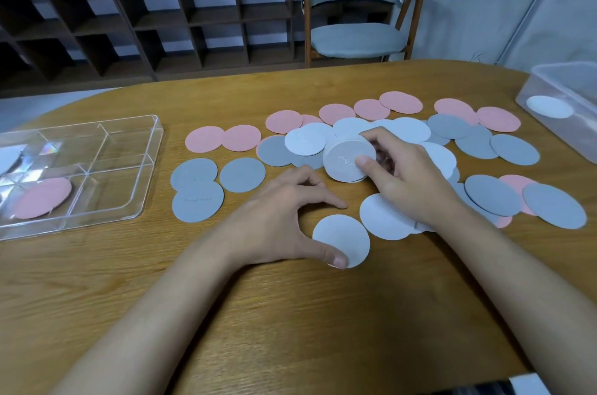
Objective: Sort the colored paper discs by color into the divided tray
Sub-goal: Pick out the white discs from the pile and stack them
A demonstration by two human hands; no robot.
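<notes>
Pink, grey and white paper discs lie spread across the wooden table. My right hand (399, 173) grips a small stack of white discs (347, 160) between thumb and fingers, just above the pile. My left hand (284, 217) rests on the table with its thumb pressing the near edge of a single white disc (344, 238) and its fingers curled over it. The clear divided tray (142, 175) stands at the left; one compartment holds a pink disc (43, 197), and a white disc shows at its far left edge.
A clear plastic tub (549, 84) with a white disc (549, 107) inside stands at the far right. Grey discs (197, 191) lie between tray and hands, pink discs (371, 108) along the far row. A grey chair (358, 36) and dark shelving stand behind the table.
</notes>
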